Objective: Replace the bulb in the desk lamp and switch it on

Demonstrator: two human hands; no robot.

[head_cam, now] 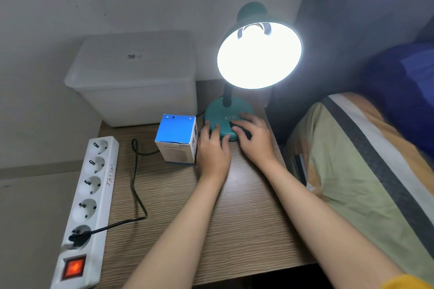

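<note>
A teal desk lamp stands at the back of the wooden table, and its shade glows bright white, so the bulb inside is lit. The round lamp base sits on the tabletop. My left hand rests against the base's left front rim, fingers spread on it. Over the base's front right lies my right hand, its fingertips pressing on a dark spot there. The lamp's black cord runs across the table to a plug in a white power strip.
The strip's red switch is lit. A blue and white humidifier box stands just left of my left hand. Behind it is a white plastic container. A bed with a striped pillow borders the table on the right.
</note>
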